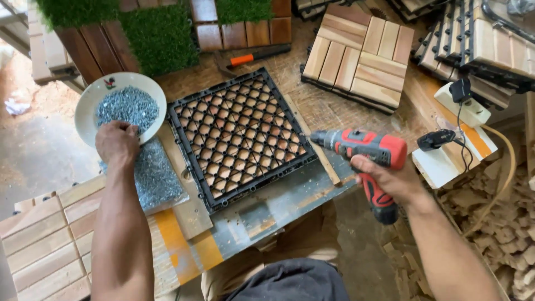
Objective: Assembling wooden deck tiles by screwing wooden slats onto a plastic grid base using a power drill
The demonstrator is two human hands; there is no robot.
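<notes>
Black plastic grid backing (241, 136) of an upturned wooden deck tile is seen at the middle of the workbench (278, 206). Small grey screws (127, 107) are heaped in a white bowl (89, 103) near the bench's left edge, and the left hand (116, 142) is curled over them, fingertips pinching into the pile. A red cordless drill (365, 153) is gripped by the right hand (390, 179), closed round its handle, with the bit pointed at the grid's right edge.

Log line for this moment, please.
left hand: in screw bowl | right hand: holding red drill | black grid tile: underside up on bench
</notes>
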